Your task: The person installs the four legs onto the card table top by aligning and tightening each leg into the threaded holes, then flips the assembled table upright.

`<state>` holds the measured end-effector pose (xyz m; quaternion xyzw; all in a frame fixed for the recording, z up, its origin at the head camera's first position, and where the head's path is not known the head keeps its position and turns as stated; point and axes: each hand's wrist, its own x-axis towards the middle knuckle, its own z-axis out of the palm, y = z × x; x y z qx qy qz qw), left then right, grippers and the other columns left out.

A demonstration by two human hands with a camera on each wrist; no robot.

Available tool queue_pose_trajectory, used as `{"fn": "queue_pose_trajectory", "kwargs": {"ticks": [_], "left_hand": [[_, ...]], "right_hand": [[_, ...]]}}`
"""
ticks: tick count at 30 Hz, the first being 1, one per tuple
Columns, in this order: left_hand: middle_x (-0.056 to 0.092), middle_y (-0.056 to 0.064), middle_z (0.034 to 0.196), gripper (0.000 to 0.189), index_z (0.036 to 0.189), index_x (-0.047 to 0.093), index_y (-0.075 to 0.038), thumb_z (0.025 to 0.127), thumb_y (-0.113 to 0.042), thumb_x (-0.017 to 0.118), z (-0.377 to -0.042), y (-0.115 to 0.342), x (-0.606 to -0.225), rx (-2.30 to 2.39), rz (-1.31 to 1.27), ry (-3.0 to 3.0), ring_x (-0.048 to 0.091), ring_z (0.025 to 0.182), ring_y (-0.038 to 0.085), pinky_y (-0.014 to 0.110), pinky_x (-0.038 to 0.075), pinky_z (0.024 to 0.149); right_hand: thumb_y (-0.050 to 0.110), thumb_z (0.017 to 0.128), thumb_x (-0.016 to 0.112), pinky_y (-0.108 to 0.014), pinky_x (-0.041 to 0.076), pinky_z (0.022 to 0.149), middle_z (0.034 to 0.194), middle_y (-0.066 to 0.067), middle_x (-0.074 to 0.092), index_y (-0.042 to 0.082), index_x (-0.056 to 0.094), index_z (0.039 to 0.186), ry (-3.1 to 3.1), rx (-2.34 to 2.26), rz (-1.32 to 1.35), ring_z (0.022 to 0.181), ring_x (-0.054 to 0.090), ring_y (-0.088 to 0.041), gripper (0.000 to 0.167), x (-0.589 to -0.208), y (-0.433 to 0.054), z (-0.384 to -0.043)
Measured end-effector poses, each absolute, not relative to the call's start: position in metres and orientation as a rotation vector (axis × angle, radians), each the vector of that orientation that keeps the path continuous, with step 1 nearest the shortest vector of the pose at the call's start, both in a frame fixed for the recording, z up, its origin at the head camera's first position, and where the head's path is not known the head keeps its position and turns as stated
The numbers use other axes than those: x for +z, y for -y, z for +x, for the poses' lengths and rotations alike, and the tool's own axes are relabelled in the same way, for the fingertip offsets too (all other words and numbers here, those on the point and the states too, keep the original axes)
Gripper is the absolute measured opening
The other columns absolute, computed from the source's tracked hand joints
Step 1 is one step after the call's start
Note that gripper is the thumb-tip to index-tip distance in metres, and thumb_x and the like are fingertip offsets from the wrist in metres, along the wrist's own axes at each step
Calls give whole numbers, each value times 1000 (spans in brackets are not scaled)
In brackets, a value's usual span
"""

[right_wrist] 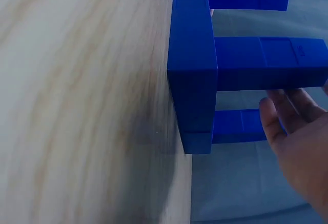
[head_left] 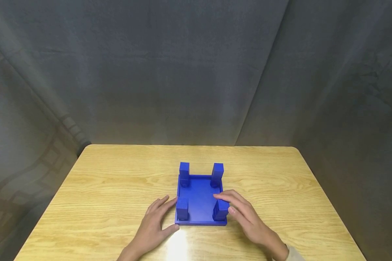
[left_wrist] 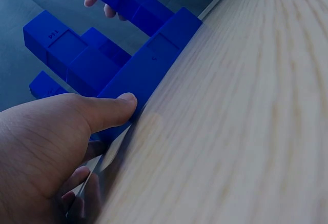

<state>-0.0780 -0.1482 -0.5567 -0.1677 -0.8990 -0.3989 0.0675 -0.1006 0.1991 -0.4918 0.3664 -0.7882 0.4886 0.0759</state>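
Note:
A square blue base (head_left: 200,199) with a raised rim lies on the table, and a blue post stands up at each corner. My left hand (head_left: 153,224) holds the base's near left corner, thumb along the front face and fingers at the left side. In the left wrist view the left thumb (left_wrist: 115,110) presses on that front face. My right hand (head_left: 246,215) is around the near right post (head_left: 220,210), the thumb on its near right side and the fingers behind it. Beside the left hand stands the near left post (head_left: 182,208).
The far left post (head_left: 184,172) and far right post (head_left: 217,172) rise at the back of the base. Beneath everything is a light wood-grain table (head_left: 117,174). Grey curtains (head_left: 150,72) hang behind it and at both sides.

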Motion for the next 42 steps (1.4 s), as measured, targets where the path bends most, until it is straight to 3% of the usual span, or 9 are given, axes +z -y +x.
{"fn": "queue_pose_trajectory", "kwargs": {"ticks": [6,12,16,23,30,42], "left_hand": [[57,16,164,78,160,61,-25,91,-47,89,-78,148,-558,-1207,-502,2712,48,151,54,85,34,118],[56,16,165,78,160,61,-26,90,-45,90,-78,148,-557,-1209,-494,2717,47,151,54,85,34,118],[57,16,164,78,160,62,-25,90,-44,90,-77,148,-557,-1206,-496,2713,48,151,54,85,34,118],[57,17,164,78,160,62,-23,90,-45,90,-78,148,-557,-1206,-505,2702,48,150,54,85,34,118],[57,16,164,78,160,62,-24,90,-45,90,-78,148,-558,-1206,-502,2708,48,151,53,85,34,118],[59,16,163,77,159,63,-24,90,-43,90,-78,148,-558,-1196,-511,2694,49,150,53,85,34,118]], "right_hand": [[-13,103,54,-34,54,114,140,-6,70,10,68,146,2339,1453,1059,133,65,-19,52,-495,-201,-103],[-13,97,68,-31,59,92,127,-5,74,8,72,138,2259,1444,1045,110,67,-15,46,-494,-202,-107],[-12,92,75,-31,60,86,120,-4,74,9,74,133,2210,1423,1043,102,66,-14,46,-493,-202,-109],[-13,85,77,-34,61,78,115,-5,74,7,75,130,2131,1428,1046,96,66,-13,49,-495,-200,-110],[-16,75,81,-29,60,72,107,-9,74,2,76,121,2052,1437,959,85,65,-12,50,-503,-192,-108],[-15,78,80,-28,58,69,107,-10,73,1,76,121,2013,1428,940,82,64,-11,46,-507,-187,-107]]}}
